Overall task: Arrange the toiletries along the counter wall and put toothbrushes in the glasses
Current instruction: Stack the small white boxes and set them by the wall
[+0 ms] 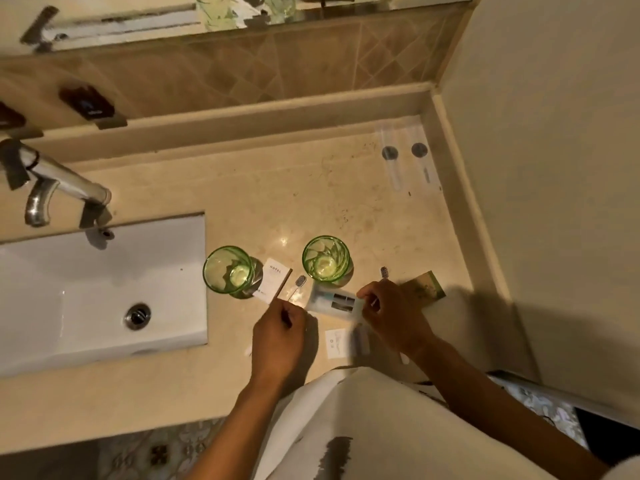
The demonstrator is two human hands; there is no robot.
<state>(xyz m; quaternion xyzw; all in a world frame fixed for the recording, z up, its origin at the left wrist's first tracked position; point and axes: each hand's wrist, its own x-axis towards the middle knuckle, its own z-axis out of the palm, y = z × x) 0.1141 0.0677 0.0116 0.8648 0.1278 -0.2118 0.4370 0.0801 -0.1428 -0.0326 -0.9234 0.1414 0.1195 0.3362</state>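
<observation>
Beside 2 green glasses (325, 263): right hand (391, 315) pinches toothpaste tube (334, 301) and toothbrush (383, 273); left hand (277, 336) grips second toothbrush (300, 281).

One readable word: "HOTEL", on a small white box.

The white box (273, 284) lies on the counter (311, 202) just right of the left green glass (229, 271); "HOTEL" is printed in dark capitals near its far end, with a smaller dark line near its close end too blurred to read. The white card (335, 343) near the counter's front edge carries faint marks, not legible. The clear packet (334, 302) between the hands shows dark patches, no readable lettering.
</observation>
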